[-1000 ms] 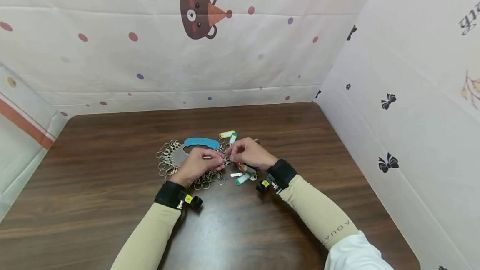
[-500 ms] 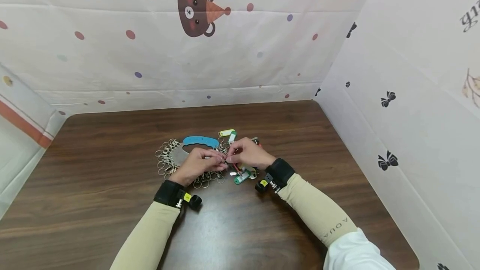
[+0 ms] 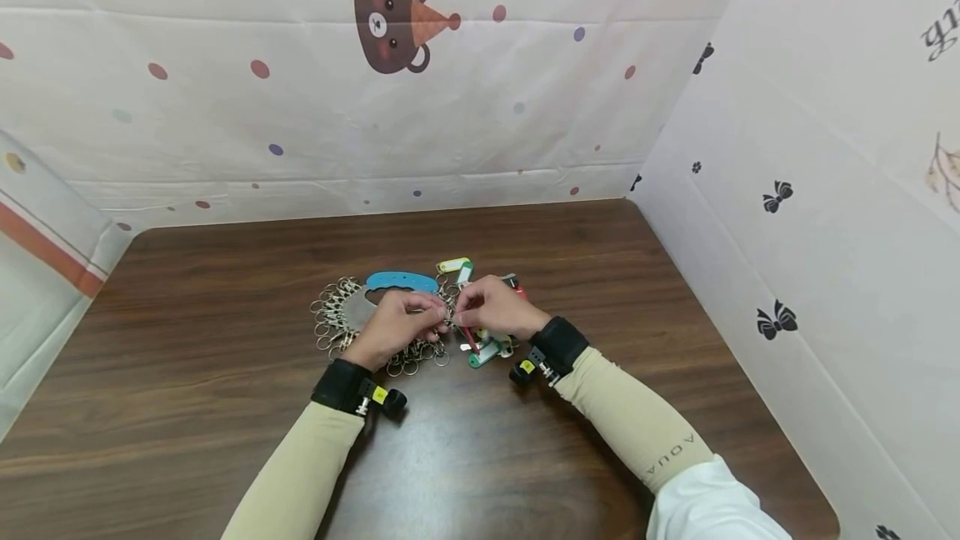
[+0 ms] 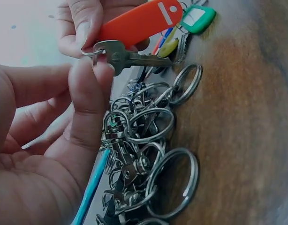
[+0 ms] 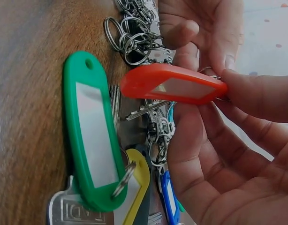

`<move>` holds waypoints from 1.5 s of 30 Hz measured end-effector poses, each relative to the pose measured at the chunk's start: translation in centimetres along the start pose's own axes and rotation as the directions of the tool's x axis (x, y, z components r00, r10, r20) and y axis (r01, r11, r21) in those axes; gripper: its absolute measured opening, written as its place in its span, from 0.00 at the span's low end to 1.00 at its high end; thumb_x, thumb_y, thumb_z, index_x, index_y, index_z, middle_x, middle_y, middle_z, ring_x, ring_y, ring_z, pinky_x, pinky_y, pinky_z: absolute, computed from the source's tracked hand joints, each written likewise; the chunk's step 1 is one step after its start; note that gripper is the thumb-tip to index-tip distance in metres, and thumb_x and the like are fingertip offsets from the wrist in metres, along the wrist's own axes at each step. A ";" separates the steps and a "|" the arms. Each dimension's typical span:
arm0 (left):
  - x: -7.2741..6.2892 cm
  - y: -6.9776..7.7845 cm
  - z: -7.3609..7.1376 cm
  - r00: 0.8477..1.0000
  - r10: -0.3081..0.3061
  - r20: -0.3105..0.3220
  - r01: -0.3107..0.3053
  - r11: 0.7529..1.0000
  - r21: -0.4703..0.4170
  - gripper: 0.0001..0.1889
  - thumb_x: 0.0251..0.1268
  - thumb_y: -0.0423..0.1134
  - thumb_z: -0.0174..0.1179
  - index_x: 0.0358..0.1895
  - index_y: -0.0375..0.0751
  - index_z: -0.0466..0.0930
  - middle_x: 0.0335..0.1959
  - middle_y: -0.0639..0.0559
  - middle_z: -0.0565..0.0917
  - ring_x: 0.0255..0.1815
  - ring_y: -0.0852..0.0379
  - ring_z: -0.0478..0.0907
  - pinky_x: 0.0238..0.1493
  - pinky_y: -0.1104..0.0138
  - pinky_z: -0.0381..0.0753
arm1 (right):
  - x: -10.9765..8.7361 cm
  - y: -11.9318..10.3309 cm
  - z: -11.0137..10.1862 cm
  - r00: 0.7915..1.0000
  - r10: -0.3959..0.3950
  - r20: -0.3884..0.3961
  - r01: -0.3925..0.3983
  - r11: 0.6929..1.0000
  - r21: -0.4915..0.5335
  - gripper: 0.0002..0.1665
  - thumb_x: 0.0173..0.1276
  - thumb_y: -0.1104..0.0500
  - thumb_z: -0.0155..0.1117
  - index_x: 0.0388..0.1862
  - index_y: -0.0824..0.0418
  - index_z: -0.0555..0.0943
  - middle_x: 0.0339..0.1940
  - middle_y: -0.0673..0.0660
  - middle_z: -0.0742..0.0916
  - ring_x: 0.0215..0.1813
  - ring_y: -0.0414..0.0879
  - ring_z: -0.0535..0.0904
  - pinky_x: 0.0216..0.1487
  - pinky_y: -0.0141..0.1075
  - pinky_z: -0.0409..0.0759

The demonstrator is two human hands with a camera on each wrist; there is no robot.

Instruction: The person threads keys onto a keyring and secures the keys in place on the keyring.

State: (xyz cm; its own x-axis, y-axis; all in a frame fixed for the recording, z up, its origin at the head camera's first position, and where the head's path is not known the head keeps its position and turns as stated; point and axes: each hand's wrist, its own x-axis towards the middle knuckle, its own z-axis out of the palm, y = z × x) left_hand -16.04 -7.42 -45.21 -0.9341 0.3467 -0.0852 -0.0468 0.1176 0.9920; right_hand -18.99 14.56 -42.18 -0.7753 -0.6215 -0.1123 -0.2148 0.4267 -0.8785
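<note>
Thumb and finger of my left hand (image 3: 397,325) pinch a small metal ring (image 4: 91,52) in the left wrist view. A key (image 4: 127,57) and a red key tag (image 5: 174,84) hang together at this ring. My right hand (image 3: 497,307) pinches the same spot from the other side, its thumb over the tag's ring end in the right wrist view. Beneath both hands lies a grey plate (image 3: 354,315) with a blue handle (image 3: 401,280), fringed with swivel clasps and split rings (image 4: 186,84). The left hand covers part of that plate.
Right of the plate is a cluster of tagged keys: a green tag (image 5: 96,133), a yellow tag (image 5: 140,173) and a blue tag (image 5: 168,197) among them. Another yellow tag (image 3: 453,265) lies at the back. Patterned white sheets (image 3: 480,123) border the brown table (image 3: 225,407).
The red tag has swung into clearer view below my right hand. My left fingertips have drawn back slightly from the right ones. The plate stays in place.
</note>
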 end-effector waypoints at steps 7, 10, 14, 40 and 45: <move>0.0 -0.5 0.4 0.999 -0.032 -0.007 0.032 0.997 -0.072 0.14 0.77 0.32 0.59 0.47 0.19 0.85 0.40 0.38 0.90 0.32 0.60 0.89 0.41 0.67 0.90 | 0.1 0.2 0.3 1.000 0.000 -0.001 0.000 1.000 -0.013 0.06 0.71 0.66 0.66 0.35 0.65 0.87 0.33 0.53 0.87 0.36 0.42 0.79 0.41 0.33 0.77; -0.2 -0.6 0.2 0.998 -0.044 0.054 0.050 0.991 -0.127 0.12 0.72 0.25 0.61 0.50 0.16 0.83 0.53 0.33 0.87 0.38 0.60 0.91 0.46 0.66 0.90 | 0.1 0.4 0.5 1.000 -0.004 -0.003 0.004 1.000 -0.025 0.06 0.71 0.67 0.65 0.34 0.63 0.88 0.34 0.55 0.89 0.36 0.42 0.80 0.41 0.33 0.77; -0.3 -0.6 0.0 0.996 -0.018 0.087 0.029 0.992 -0.126 0.11 0.69 0.21 0.62 0.51 0.16 0.83 0.62 0.27 0.81 0.41 0.59 0.90 0.48 0.65 0.90 | 0.0 0.4 0.5 1.000 0.001 -0.014 -0.002 1.000 -0.027 0.07 0.71 0.67 0.66 0.33 0.63 0.88 0.33 0.54 0.88 0.35 0.42 0.79 0.40 0.32 0.76; -0.5 -0.2 0.3 0.997 0.060 0.045 -0.064 0.993 0.099 0.11 0.75 0.29 0.60 0.52 0.23 0.85 0.48 0.30 0.89 0.41 0.52 0.92 0.46 0.66 0.90 | 0.2 0.0 0.6 0.998 -0.019 -0.061 0.019 1.000 -0.005 0.05 0.72 0.64 0.69 0.37 0.63 0.90 0.32 0.55 0.88 0.33 0.41 0.79 0.35 0.30 0.77; -0.5 -0.1 0.1 0.995 0.075 0.067 -0.080 0.993 0.087 0.12 0.74 0.29 0.61 0.53 0.25 0.86 0.50 0.31 0.89 0.44 0.50 0.92 0.47 0.65 0.90 | 0.2 0.0 0.6 0.997 -0.020 -0.069 0.020 1.000 -0.001 0.05 0.72 0.64 0.70 0.39 0.63 0.91 0.33 0.58 0.90 0.32 0.43 0.83 0.36 0.33 0.82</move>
State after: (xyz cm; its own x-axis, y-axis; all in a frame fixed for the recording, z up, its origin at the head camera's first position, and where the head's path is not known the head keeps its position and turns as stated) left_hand -15.54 -7.51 -45.27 -0.9092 0.4160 -0.0170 0.0593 0.1698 0.9837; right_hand -18.78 13.97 -42.46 -0.8097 -0.5835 -0.0622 -0.2310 0.4143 -0.8803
